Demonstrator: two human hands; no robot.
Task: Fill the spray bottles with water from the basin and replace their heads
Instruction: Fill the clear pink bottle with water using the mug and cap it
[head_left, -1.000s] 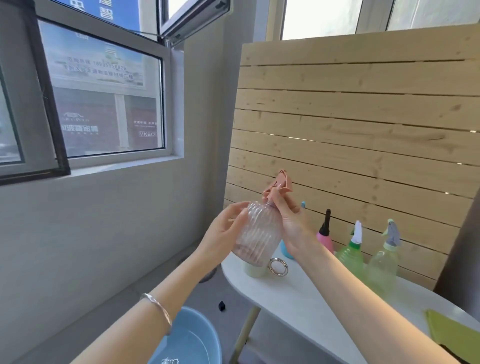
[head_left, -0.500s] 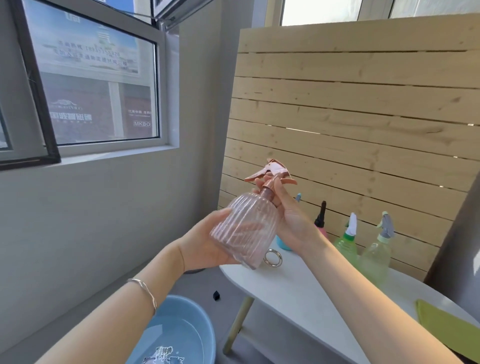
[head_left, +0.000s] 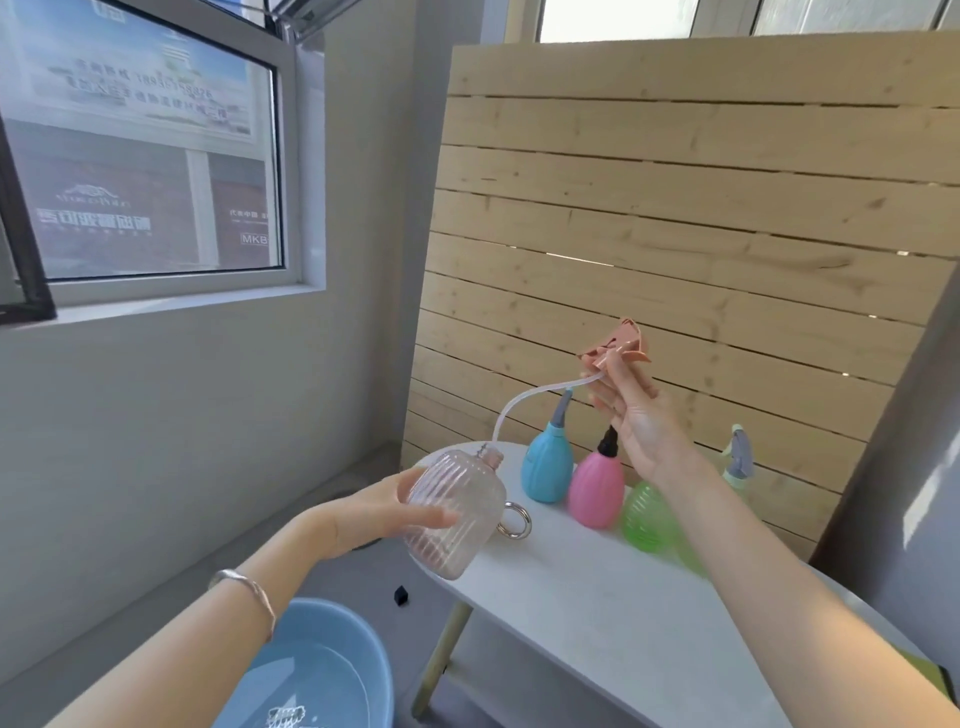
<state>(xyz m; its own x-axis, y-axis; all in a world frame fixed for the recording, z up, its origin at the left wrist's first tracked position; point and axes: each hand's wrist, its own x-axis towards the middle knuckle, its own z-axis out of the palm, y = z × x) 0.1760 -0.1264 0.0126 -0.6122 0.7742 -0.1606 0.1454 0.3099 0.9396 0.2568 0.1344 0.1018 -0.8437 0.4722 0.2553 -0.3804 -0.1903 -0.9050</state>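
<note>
My left hand (head_left: 387, 512) grips a clear pink ribbed spray bottle (head_left: 454, 512), tilted a little, with its neck open. My right hand (head_left: 636, 415) holds the pink spray head (head_left: 615, 348) up and to the right of the bottle. The head's clear dip tube (head_left: 524, 402) curves down, and its end is still at the bottle's neck. A blue basin (head_left: 332, 670) with water stands on the floor below my left arm.
On the white table (head_left: 597, 623) stand a blue bottle (head_left: 545, 470), a pink bottle (head_left: 595, 488), a green bottle (head_left: 647, 514) and another pale green one (head_left: 737, 462) behind my right arm. A metal ring (head_left: 514, 522) lies by them. A wooden slat panel (head_left: 675, 234) backs the table.
The spray head has come off the bottle: my right hand lifted it up and right, drawing the tube out. My left hand lowered the bottle toward the basin side.
</note>
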